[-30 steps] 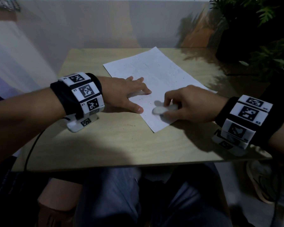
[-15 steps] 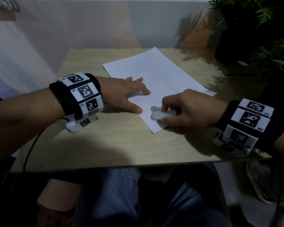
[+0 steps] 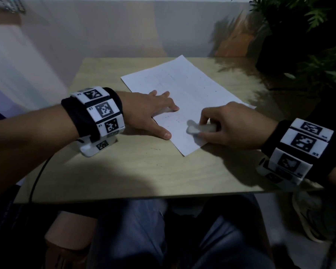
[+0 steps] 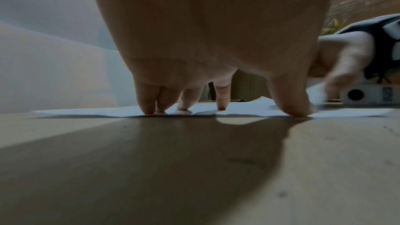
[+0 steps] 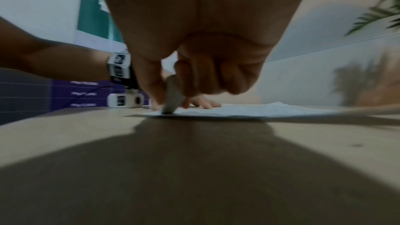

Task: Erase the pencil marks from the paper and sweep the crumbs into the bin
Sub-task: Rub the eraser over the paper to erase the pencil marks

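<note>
So the right hand (image 3: 235, 127) is pinching the eraser (image 3: 199, 129) against the paper's (image 3: 192, 86) near corner while the left hand (image 3: 149, 111) is pressing flat-fingered on its edge, which probably matters since a thin sheet like that slides and crumples easily.

near side: the surface (image 3: 144, 171) lies bare wood from the front edge up to the paper (image 3: 182, 84), open to a reach from either side
left side: bare strip beside the left hand (image 3: 144, 111), whose spread fingers rest on the paper's left edge
middle: narrow gap between that hand and the right hand (image 3: 235, 125) (which grips the eraser (image 3: 200, 129) on the paper)
far right: plant (image 3: 308, 45) crowds the corner, leaves overhanging
far edge: wall (image 3: 124, 32) closes it off
</note>
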`<state>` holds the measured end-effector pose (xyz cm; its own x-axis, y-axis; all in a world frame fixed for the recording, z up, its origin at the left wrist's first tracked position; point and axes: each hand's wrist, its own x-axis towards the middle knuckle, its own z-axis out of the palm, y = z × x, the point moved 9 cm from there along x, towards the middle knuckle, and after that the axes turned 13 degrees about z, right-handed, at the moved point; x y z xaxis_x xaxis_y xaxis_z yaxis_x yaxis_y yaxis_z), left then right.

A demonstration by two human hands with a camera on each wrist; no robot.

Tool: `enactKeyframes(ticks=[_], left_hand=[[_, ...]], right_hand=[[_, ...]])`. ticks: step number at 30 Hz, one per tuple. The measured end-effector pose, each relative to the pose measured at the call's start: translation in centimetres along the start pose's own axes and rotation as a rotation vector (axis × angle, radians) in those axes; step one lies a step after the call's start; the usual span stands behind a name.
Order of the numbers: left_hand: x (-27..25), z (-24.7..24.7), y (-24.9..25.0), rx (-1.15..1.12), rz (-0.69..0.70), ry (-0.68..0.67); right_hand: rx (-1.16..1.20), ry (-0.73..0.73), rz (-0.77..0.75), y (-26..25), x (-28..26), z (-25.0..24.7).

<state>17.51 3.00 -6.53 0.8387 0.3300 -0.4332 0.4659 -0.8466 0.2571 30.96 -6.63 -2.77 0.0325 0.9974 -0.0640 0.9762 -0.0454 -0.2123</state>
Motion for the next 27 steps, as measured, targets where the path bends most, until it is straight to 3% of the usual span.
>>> enactKeyframes(ticks=[2,5,6,10,14,19,23,25,27], left_hand=[[0.1,0.1,-0.1,0.008,-0.007,0.000],[0.2,0.2,-0.3,0.013,-0.008,-0.003],[0.2,0.2,-0.4,0.014,-0.009,-0.004],[0.3,0.3,-0.7,0.023,-0.015,0.005],[0.5,0.3,-0.8,0.049,-0.022,0.021],[0.5,0.2,0.5,0.031,0.119,0.000],[0.6,0.8,0.8,-0.001,0.175,-0.043],[0.5,0.9,0.7,0.017,0.153,-0.057],[0.5,0.9,0.8,0.037,0.138,-0.070]], right_hand=[[-0.030,0.023,-0.029,-0.5,-0.3,0.3],[0.072,-0.197,-0.091,-1.8,-1.2,1.9],[0.082,-0.200,-0.077,-1.5,-1.0,1.8],[-0.032,0.019,-0.012,0.0,0.0,0.1],[0.040,-0.099,-0.078,-1.3,-0.8,1.2],[0.003,0.065,0.045,1.3,0.8,0.1],[0.075,-0.163,-0.076,-0.9,-0.4,1.9],[0.048,-0.119,-0.037,-0.3,0.2,1.5],[-0.013,0.022,0.039,0.9,0.9,0.3]])
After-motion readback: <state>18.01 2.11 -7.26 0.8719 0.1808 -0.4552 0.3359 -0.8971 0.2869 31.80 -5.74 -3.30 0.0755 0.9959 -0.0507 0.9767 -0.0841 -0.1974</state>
